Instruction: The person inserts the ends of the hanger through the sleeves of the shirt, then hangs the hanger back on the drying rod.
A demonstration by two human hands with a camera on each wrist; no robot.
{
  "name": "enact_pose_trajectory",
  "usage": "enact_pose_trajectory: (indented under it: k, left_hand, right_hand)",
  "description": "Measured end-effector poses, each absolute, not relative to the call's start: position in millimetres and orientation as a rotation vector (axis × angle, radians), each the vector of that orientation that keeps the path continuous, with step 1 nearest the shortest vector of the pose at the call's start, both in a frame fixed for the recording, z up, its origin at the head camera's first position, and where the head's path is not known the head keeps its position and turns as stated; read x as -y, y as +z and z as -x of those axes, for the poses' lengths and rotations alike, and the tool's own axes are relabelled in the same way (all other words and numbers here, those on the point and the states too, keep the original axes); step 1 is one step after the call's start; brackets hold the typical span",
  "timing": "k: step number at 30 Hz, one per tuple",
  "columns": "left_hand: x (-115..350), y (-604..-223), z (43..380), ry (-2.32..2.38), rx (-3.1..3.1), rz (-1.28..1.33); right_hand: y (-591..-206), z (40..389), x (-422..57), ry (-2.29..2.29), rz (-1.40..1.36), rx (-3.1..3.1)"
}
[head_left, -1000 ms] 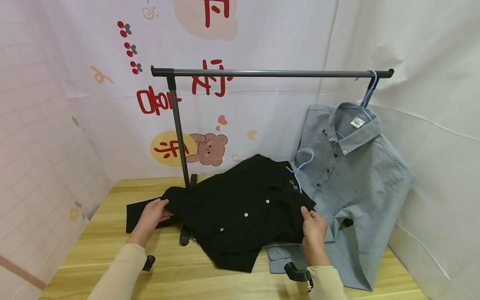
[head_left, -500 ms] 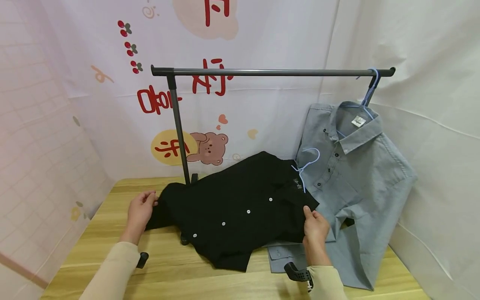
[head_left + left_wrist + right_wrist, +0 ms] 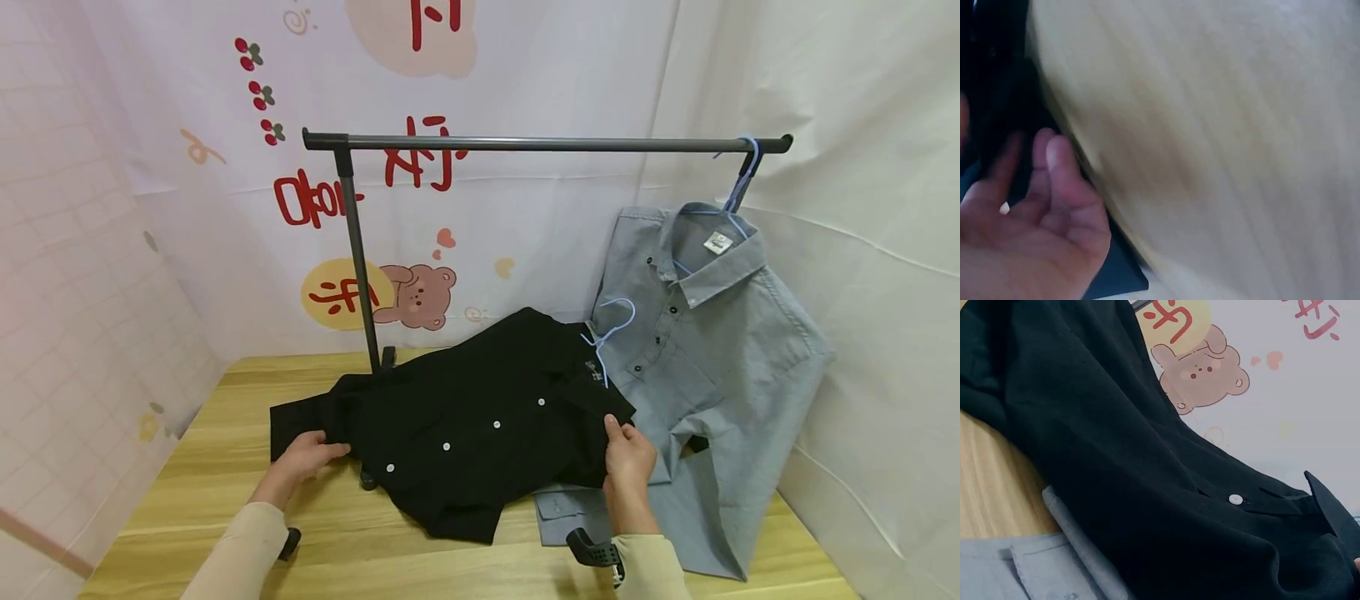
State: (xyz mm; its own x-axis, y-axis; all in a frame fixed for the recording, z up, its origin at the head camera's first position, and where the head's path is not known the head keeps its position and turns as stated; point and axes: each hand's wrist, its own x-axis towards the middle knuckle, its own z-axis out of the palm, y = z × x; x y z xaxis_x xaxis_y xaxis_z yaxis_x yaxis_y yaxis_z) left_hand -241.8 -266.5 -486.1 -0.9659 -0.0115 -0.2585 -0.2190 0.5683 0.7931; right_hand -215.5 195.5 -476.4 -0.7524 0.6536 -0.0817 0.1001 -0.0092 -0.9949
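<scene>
A black shirt (image 3: 480, 408) with white buttons lies slanted across the table, against the rack's left leg. Its sleeve (image 3: 296, 417) stretches out to the left. From the collar pokes the hook of a light blue hanger (image 3: 617, 321). My left hand (image 3: 303, 460) is at the sleeve's lower edge, fingers fairly straight. In the left wrist view that hand (image 3: 1054, 219) overlaps dark cloth, thumb apart from the fingers. My right hand (image 3: 630, 454) pinches the shirt near the collar; in the right wrist view the black cloth (image 3: 1135, 462) drapes across, and the hand is almost wholly out of frame.
A dark clothes rack (image 3: 547, 145) stands at the back of the wooden table (image 3: 390, 567). On its right end hangs a grey-blue shirt (image 3: 697, 358), its lower part spread on the table beneath the black shirt. A printed cloth backdrop (image 3: 525, 75) rises behind.
My left hand first drew the shirt's left side leftward, then came off it and moved down and right to the sleeve's lower edge. The sleeve lies spread out. My right hand has stayed nearly still.
</scene>
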Motion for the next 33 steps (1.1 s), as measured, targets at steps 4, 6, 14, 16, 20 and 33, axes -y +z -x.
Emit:
enact_pose_trajectory:
  k: [4,6,14,16,20,33]
  left_hand:
    - [265,-485,241,1.565,-2.583,0.232]
    - [268,-480,241,1.732,-2.549,0.272]
    - [292,-440,247,2.721,-2.086,0.698]
    - [298,-436,247,2.791,-2.068,0.714]
    - [304,-440,245,2.502,-2.341,0.724]
    - [294,-486,222,1.467,-2.625,0.03]
  right_hand:
    - [-477,215,-196,1.807,0.781,1.861]
    - [-477,214,-197,1.816,0.783,1.86]
    - [-475,212,-201,1.857,0.827,1.786]
    - [-475,212,-201,1.854,0.833,1.774]
    - [-475,213,-200,1.864,0.826,1.772]
    - [-477,213,-198,1.839,0.789,1.768]
